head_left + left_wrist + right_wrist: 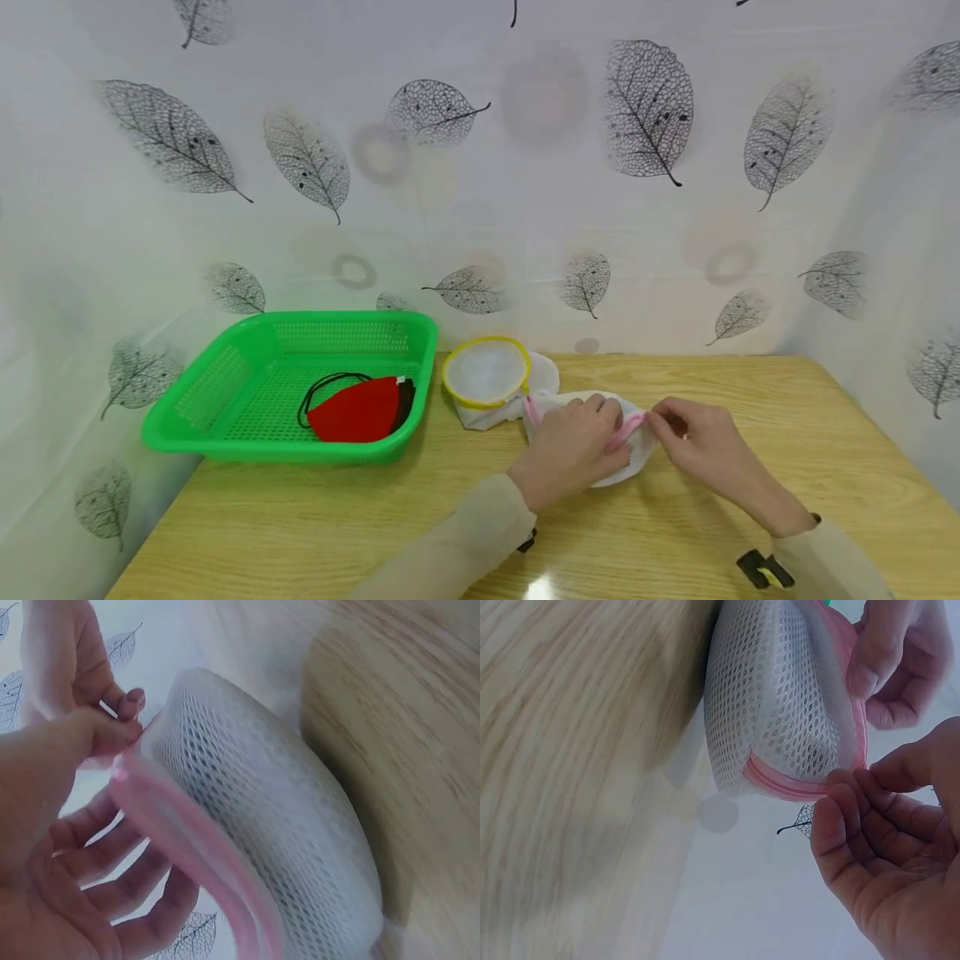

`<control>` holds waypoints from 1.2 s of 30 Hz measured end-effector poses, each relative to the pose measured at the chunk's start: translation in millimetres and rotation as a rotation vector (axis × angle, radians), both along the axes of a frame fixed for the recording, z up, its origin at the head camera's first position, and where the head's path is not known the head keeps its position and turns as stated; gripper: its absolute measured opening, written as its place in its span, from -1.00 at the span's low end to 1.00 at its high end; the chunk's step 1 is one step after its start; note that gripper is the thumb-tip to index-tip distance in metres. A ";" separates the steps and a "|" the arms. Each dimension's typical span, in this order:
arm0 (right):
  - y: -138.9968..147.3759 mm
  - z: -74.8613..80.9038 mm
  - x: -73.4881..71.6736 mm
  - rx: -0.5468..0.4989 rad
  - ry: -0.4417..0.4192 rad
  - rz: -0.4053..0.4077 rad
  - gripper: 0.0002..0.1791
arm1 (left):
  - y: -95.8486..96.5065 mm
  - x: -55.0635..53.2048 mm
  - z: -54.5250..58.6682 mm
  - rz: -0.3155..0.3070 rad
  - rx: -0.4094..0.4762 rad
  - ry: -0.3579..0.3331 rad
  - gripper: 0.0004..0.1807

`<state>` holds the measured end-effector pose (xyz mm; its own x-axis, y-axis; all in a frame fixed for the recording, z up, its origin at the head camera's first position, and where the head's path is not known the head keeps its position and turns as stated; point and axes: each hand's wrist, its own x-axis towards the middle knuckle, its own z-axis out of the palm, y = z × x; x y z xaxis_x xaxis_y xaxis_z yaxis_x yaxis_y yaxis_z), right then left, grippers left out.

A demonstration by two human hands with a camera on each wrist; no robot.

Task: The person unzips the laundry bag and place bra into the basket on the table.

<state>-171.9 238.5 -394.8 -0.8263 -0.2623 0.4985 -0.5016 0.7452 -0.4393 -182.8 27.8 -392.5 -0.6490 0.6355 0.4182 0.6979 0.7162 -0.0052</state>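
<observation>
A white mesh laundry bag (632,468) with pink zipper trim (784,782) lies on the wooden table, right of the middle in the head view. The left hand (572,454) grips its pink edge, thumb on one side and fingers on the other. At the bag's right corner the right hand (708,443) pinches the end of the pink trim between thumb and fingertips. In the right wrist view the mesh side bulges out, and the zipper runs along the upper edge. Fingertips hide whatever small part the right hand pinches.
Left on the table stands a green plastic basket (285,452) holding a red pouch (356,412) with a black cord (318,387). Between basket and bag lies a yellow-rimmed round net (486,372) with white fabric. A leaf-patterned curtain (480,192) hangs behind.
</observation>
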 end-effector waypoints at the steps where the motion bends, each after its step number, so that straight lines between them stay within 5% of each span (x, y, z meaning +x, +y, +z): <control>1: 0.1 0.6 0.3 -0.006 0.005 0.010 -0.83 | 2.5 0.5 0.3 0.013 0.018 0.016 -0.78; 4: -0.2 2.0 1.5 -0.019 0.001 0.049 -0.82 | 8.9 0.5 0.3 0.058 0.049 0.021 -0.78; 10: -3.0 0.0 2.5 -0.022 -0.012 0.119 -0.81 | 8.4 -2.4 1.6 0.087 0.063 -0.153 -0.85; 25: -8.2 -1.2 1.2 -0.001 -0.058 0.062 -0.84 | -2.0 -7.0 2.3 0.065 0.249 -0.532 -0.91; 36: -4.8 -3.2 -0.6 0.027 -0.096 0.017 -0.83 | -3.0 -8.0 0.3 0.090 0.287 -0.566 -0.92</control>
